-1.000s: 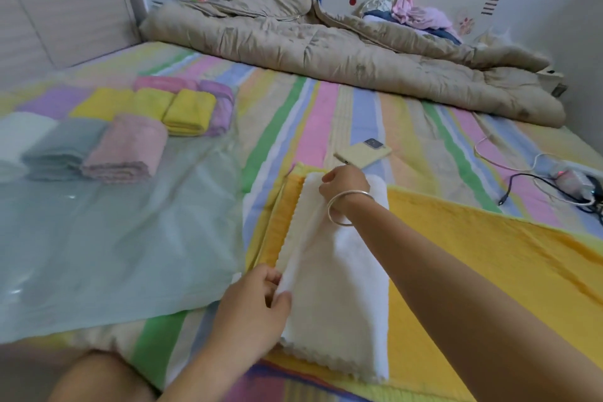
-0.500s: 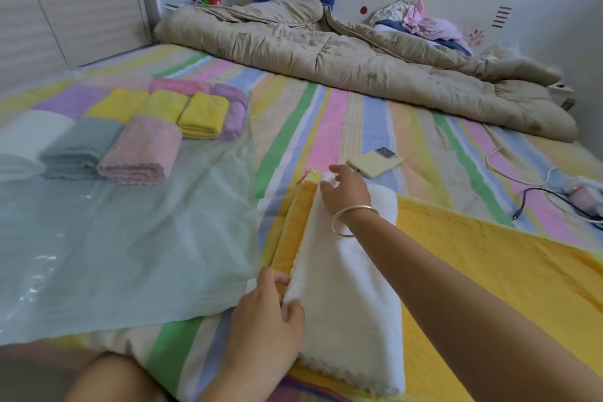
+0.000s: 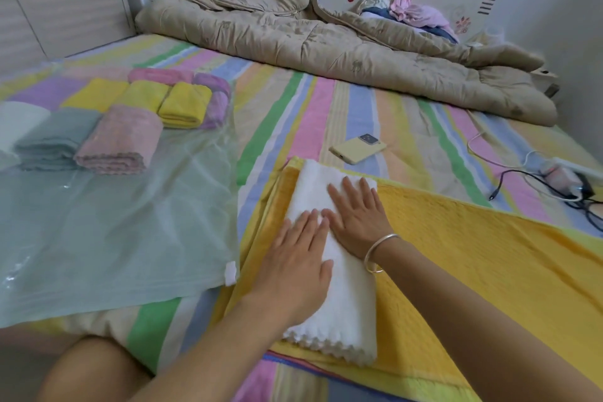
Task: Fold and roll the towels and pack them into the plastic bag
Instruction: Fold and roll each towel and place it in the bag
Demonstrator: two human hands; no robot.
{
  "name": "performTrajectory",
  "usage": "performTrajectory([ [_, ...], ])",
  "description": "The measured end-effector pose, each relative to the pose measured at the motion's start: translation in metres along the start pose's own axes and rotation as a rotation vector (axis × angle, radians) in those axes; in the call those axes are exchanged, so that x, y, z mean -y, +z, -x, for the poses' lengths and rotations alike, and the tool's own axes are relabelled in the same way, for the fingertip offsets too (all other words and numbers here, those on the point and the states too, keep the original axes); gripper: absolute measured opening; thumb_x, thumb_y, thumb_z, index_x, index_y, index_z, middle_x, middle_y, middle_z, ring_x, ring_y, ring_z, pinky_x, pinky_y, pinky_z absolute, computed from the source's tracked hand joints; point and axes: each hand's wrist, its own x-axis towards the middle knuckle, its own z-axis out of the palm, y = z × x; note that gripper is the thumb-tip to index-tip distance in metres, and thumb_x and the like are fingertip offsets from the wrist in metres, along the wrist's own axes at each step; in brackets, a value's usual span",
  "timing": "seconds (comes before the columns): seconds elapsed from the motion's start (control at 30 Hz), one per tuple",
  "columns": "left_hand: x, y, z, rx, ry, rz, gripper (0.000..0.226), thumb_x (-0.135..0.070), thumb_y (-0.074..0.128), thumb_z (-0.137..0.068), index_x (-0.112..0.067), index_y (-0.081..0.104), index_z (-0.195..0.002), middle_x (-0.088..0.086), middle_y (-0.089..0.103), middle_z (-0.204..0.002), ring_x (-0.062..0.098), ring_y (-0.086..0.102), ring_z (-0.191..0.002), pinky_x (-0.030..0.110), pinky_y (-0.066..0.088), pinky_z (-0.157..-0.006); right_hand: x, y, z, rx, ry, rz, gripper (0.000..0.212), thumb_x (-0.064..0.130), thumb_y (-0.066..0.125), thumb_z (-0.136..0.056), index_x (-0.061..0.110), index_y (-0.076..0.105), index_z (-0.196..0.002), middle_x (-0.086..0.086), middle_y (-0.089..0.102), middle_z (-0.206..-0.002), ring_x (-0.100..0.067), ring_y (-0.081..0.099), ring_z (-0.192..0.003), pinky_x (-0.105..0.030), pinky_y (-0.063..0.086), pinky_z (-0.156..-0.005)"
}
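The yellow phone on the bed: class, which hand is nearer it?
Right. The right hand lies flat on the white towel just short of the phone; the left hand lies further back.

Two hands: left hand (image 3: pixel 293 264), right hand (image 3: pixel 355 219). Beneath them, one white towel (image 3: pixel 349 303) on one yellow towel (image 3: pixel 473 254). To their left, one plastic bag (image 3: pixel 114 232) and roughly eight folded towels (image 3: pixel 120 140). Beyond them, one phone (image 3: pixel 357 148), one quilt (image 3: pixel 326 42).

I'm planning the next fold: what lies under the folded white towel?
A spread yellow waffle-textured towel lies under the folded white towel, showing on both sides. The part directly beneath is covered, so anything else there cannot be seen.
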Motion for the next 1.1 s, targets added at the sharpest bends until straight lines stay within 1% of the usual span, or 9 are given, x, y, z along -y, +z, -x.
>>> performTrajectory([
  [0.07,0.007,0.017,-0.001,0.056,0.012,-0.028,0.087,-0.050,-0.018,-0.074,-0.016,-0.008,-0.154,0.002,-0.018,-0.161,0.011,-0.022,-0.146,0.037,-0.014,-0.119,-0.004,0.004,-0.001,0.002,0.015,-0.049,0.065,0.062,0.010,-0.093,0.034,0.004,-0.152,0.002,-0.007,-0.161,-0.025,-0.016,-0.146,-0.042,-0.007,-0.119],
  [0.2,0.015,0.024,0.001,-0.015,0.034,0.026,0.081,-0.053,-0.013,-0.081,-0.021,-0.004,-0.155,-0.003,-0.015,-0.161,0.007,-0.020,-0.146,0.034,-0.015,-0.119,-0.013,0.003,0.017,-0.135,-0.021,-0.166,0.071,0.059,0.006,-0.089,0.028,0.014,-0.152,0.000,0.005,-0.161,-0.019,-0.007,-0.147,-0.035,-0.002,-0.119],
  [0.33,0.021,0.017,0.013,-0.245,0.124,0.334,0.055,-0.044,0.021,-0.096,-0.024,0.047,-0.141,-0.005,0.038,-0.152,0.007,0.029,-0.141,0.032,0.021,-0.117,-0.027,-0.004,0.077,-0.362,-0.167,-0.373,0.054,0.030,0.027,-0.095,0.023,0.031,-0.148,0.004,0.029,-0.155,-0.018,0.012,-0.147,-0.033,0.018,-0.117],
  [0.43,0.020,0.009,0.036,-0.407,0.180,0.461,0.035,-0.035,0.035,-0.099,-0.025,0.066,-0.111,-0.015,0.063,-0.116,0.004,0.056,-0.112,0.028,0.041,-0.096,-0.041,0.001,0.119,-0.315,-0.332,-0.279,0.079,0.004,0.052,-0.073,0.023,0.031,-0.147,0.006,0.029,-0.154,-0.022,0.014,-0.147,-0.036,0.025,-0.114],
  [0.5,0.015,0.007,0.051,-0.415,0.203,0.497,0.032,-0.034,0.036,-0.100,-0.027,0.067,-0.103,-0.020,0.063,-0.103,-0.002,0.057,-0.102,0.022,0.042,-0.091,-0.043,0.005,0.136,-0.284,-0.430,-0.204,0.081,0.005,0.062,-0.069,0.022,0.037,-0.145,0.004,0.032,-0.153,-0.024,0.018,-0.146,-0.034,0.026,-0.115],
  [0.6,0.016,0.014,0.060,-0.375,0.212,0.514,0.032,-0.036,0.036,-0.101,-0.028,0.067,-0.100,-0.022,0.062,-0.100,-0.003,0.057,-0.102,0.022,0.044,-0.088,-0.036,0.007,0.148,-0.383,-0.544,-0.153,0.049,0.019,0.070,-0.079,0.017,0.058,-0.126,0.000,0.045,-0.145,-0.026,0.033,-0.140,-0.031,0.033,-0.112],
  [0.77,0.020,0.015,0.060,-0.276,0.159,0.619,0.039,-0.055,0.038,-0.096,-0.029,0.066,-0.102,-0.021,0.063,-0.103,-0.001,0.057,-0.105,0.027,0.045,-0.091,-0.017,0.013,0.155,-0.460,-0.712,-0.087,0.035,0.026,0.047,-0.098,0.008,0.060,-0.125,-0.005,0.051,-0.141,-0.023,0.041,-0.136,-0.043,0.041,-0.105],
  [0.93,0.022,0.010,0.066,-0.273,0.227,0.427,0.070,-0.080,0.062,-0.064,-0.032,0.062,-0.116,-0.018,0.058,-0.116,-0.004,0.050,-0.112,0.017,0.038,-0.096,-0.006,0.006,0.161,-0.458,-0.570,-0.388,0.033,0.022,0.056,-0.091,0.015,0.063,-0.122,0.004,0.061,-0.129,-0.008,0.048,-0.129,-0.035,0.041,-0.107],
  [1.1,0.028,0.016,0.073,-0.419,0.167,0.457,0.048,-0.041,0.068,-0.068,-0.034,0.065,-0.115,-0.013,0.058,-0.127,0.005,0.051,-0.121,0.024,0.036,-0.101,-0.010,-0.009,0.178,-0.445,-0.251,-0.710,0.034,0.044,0.046,-0.094,0.028,0.065,-0.117,0.018,0.066,-0.116,-0.005,0.058,-0.117,-0.028,0.050,-0.090],
])
